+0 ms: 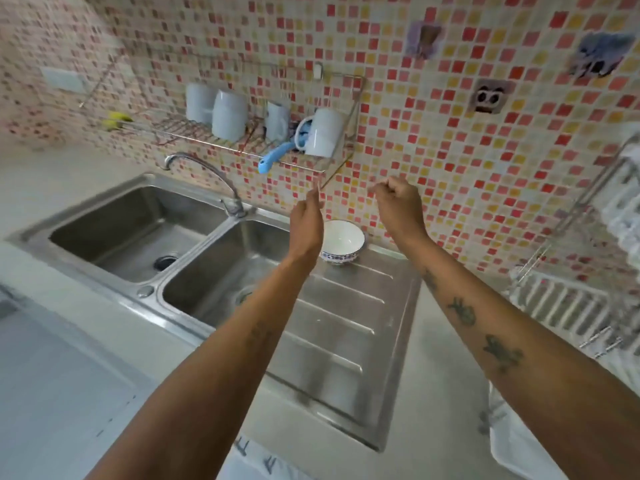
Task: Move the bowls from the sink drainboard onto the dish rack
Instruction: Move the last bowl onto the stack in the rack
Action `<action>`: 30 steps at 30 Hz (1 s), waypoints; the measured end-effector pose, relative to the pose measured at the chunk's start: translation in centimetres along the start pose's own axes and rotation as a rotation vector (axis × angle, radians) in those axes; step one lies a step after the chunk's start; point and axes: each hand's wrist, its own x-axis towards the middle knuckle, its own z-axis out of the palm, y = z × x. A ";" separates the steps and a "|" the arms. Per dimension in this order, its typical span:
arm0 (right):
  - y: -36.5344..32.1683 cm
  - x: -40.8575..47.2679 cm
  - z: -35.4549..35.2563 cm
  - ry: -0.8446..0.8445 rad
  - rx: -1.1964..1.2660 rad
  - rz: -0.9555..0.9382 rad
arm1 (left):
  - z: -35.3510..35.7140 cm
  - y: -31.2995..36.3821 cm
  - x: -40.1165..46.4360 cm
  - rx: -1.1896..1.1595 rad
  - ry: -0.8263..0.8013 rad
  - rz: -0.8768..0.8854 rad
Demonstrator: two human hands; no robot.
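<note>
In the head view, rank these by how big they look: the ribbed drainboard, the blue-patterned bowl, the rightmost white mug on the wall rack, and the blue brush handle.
1. Drainboard, by far the largest.
2. Bowl and white mug: they look alike, and the left hand hides part of the bowl.
3. Blue brush handle.

Both bare forearms extend forward and upward, converging toward the centre of the view. The left hand (306, 221) is raised with the wrist straight, fingers extended and pressed together, seen edge-on. The right hand (398, 202) is level with it, fingers curled loosely into the palm, back of the hand facing the camera. The hands are apart and hold nothing.
</note>
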 end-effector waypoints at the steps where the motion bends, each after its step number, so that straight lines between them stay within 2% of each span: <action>1: 1.9 0.7 1.4 -0.023 -0.035 0.049 | -1.0 -1.1 1.2 0.009 0.006 -0.040; 6: 10.1 2.4 5.9 -0.187 -0.281 0.249 | -4.5 -6.6 6.8 0.025 0.042 -0.189; 11: 14.6 3.7 7.2 -0.186 -0.294 0.443 | -5.0 -10.6 12.2 0.080 -0.070 -0.371; 16: 19.0 6.2 8.9 -0.108 -0.142 0.699 | -3.7 -12.9 18.2 0.103 -0.153 -0.476; 23: 25.5 10.4 13.4 -0.093 0.119 0.753 | 0.5 -14.7 21.1 0.017 -0.224 -0.541; 27: 22.6 9.8 14.6 -0.045 0.251 0.808 | 1.8 -16.7 21.7 -0.043 -0.243 -0.568; 30: 23.1 9.7 15.5 0.011 0.328 0.831 | 2.4 -17.3 21.2 -0.123 -0.301 -0.591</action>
